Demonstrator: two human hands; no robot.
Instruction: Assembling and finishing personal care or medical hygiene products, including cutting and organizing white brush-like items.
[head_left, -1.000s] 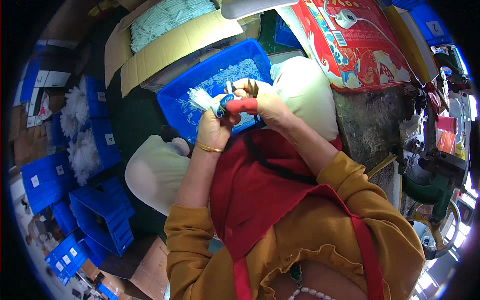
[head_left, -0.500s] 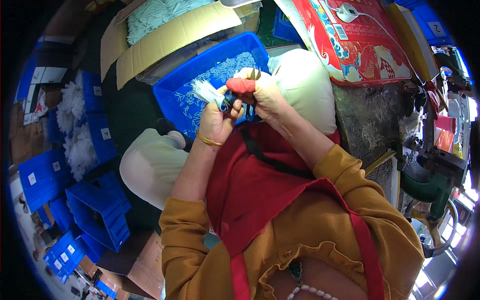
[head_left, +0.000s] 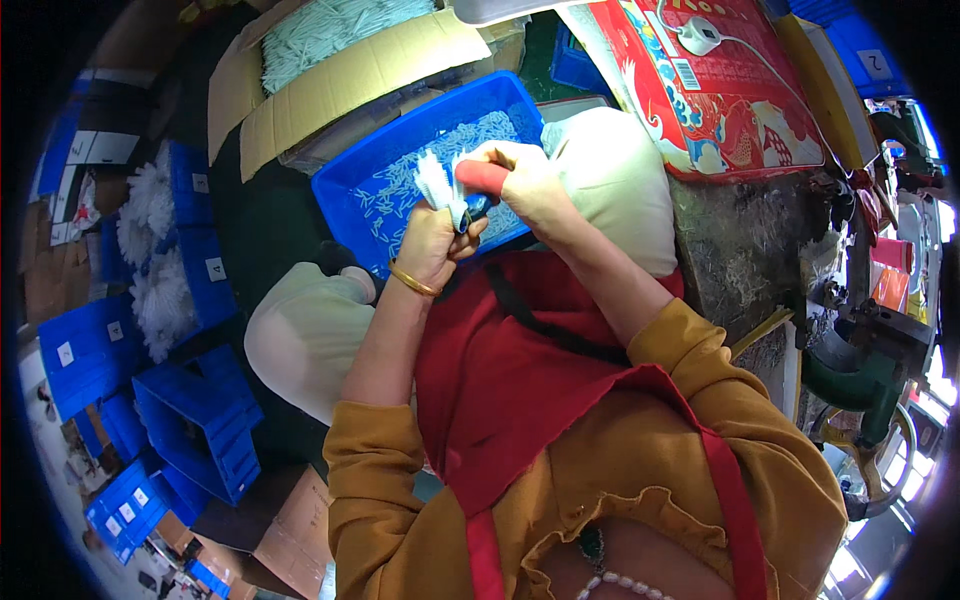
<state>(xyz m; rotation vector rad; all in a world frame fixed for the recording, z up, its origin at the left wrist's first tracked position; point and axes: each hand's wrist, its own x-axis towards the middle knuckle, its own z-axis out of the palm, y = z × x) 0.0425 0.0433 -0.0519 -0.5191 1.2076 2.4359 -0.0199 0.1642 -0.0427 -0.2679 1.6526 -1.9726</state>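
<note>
My left hand [head_left: 430, 243] is closed round a bundle of thin white plastic strips [head_left: 434, 182], whose ends fan upward out of the fist. A dark blue covering or piece [head_left: 478, 207] shows at its thumb side; I cannot tell which. Close against the bundle, my right hand [head_left: 528, 185] is closed, with a red cover [head_left: 482, 177] on one digit beside the strips. The small dark scissors in this hand are now mostly hidden by the fingers. Below both hands lies a blue bin [head_left: 335, 187] with many loose white pieces [head_left: 380, 193] in it.
Beyond the bin stands an open cardboard box [head_left: 365, 75] packed with white strips. Blue crates [head_left: 200, 425] are stacked at the left. On the right are a red patterned board [head_left: 740, 110] with a white plug, a worn bench [head_left: 740, 240] and a green machine [head_left: 860, 370].
The scissor blades above my right hand have gone out of sight as that hand turned and its red-covered digit came against the bundle. The strips in my left hand now point more upright.
</note>
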